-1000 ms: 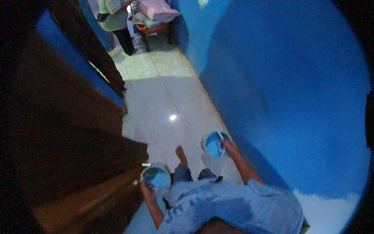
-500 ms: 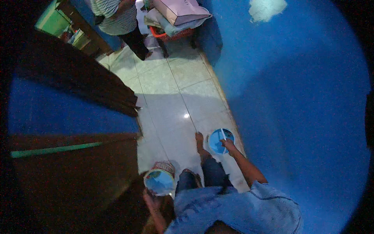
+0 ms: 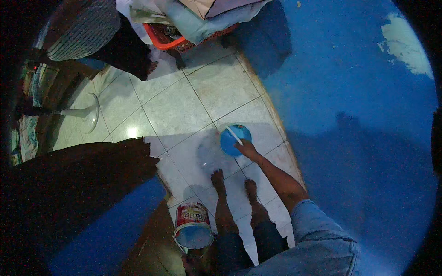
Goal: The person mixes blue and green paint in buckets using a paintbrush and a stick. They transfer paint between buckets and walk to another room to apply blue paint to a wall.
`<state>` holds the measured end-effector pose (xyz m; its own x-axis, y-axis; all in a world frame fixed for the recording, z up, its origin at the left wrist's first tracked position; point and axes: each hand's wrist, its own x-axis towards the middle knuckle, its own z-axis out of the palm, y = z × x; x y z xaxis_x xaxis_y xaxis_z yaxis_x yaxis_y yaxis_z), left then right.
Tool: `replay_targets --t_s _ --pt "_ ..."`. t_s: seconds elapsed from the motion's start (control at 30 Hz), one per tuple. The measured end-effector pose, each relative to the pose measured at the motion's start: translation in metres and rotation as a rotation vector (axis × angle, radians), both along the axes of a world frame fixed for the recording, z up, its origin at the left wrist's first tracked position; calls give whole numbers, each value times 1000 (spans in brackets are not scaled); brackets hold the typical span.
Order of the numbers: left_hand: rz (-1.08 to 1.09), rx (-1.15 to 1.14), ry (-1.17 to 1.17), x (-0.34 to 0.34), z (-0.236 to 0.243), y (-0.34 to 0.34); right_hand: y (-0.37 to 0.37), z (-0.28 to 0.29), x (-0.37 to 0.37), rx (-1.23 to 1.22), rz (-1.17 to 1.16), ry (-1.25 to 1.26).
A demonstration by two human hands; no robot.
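Note:
My right hand is closed on a straight white bar, which looks like the handle, across the top of a round blue bucket. That bucket hangs ahead of my bare feet, its shadow apart from it on the floor. Low on my left is a paint bucket with a red and white label, tilted so its pale blue top faces me. My left hand is at its near rim, where a thin white handle runs toward the fingers; it appears closed on it, though the fingers are dim and partly hidden.
A blue wall with a bare pale patch runs along my right. Ahead, a red basket heaped with cloth and bags stands by the wall. Another person stands far left, near a white stand base. Dark furniture or partition flanks my left.
The view has turned and moved forward, so the basket and the person look nearer. The blue bucket has swung from beside the wall to ahead of my feet; both buckets travel with my hands.

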<state>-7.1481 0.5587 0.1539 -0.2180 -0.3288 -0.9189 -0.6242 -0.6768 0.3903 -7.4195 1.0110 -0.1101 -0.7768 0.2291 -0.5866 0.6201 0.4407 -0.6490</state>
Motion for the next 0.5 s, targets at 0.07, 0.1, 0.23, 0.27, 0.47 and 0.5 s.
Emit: replay_targets --t_s 0.07,0.1,0.23,0.27,0.47,0.5 --pt "-13 -21 -35 -5 -9 3 -18 4 -46 -69 42 40" --pt "-2 -50 -22 -7 -8 1 -40 11 -70 -93 73 66" --pt "-95 -23 -69 -47 -26 -2 -58 -32 -132 -69 -43 33" --pt "-109 -21 -77 -57 -30 0 -66 -39 -142 -5 -64 44" --pt "-248 -43 -56 -96 -49 -9 -109 -10 -192 226 99 22" --pt "-299 -37 -36 -107 -50 -8 -109 0 -185 258 106 87"
